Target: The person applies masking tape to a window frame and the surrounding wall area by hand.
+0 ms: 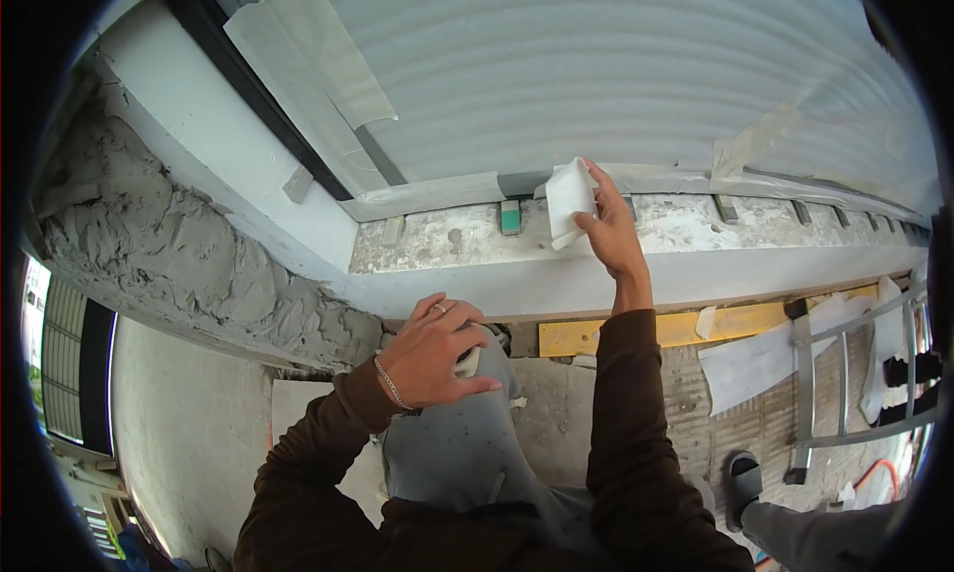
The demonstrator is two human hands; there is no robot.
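R hand (608,229) pinching white cloth (568,202) at sill (467,236); L hand (434,353) half-curled on knee (467,443).

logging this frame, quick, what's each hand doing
left hand: closed around a small pale object on the knee
right hand: holding a white cloth against the sill

Building site, window installation in progress: rough wet mortar (189,254) on the reveal, protective foam sheeting (616,65) taped over the glazing, ladder (855,373) on bare floor.
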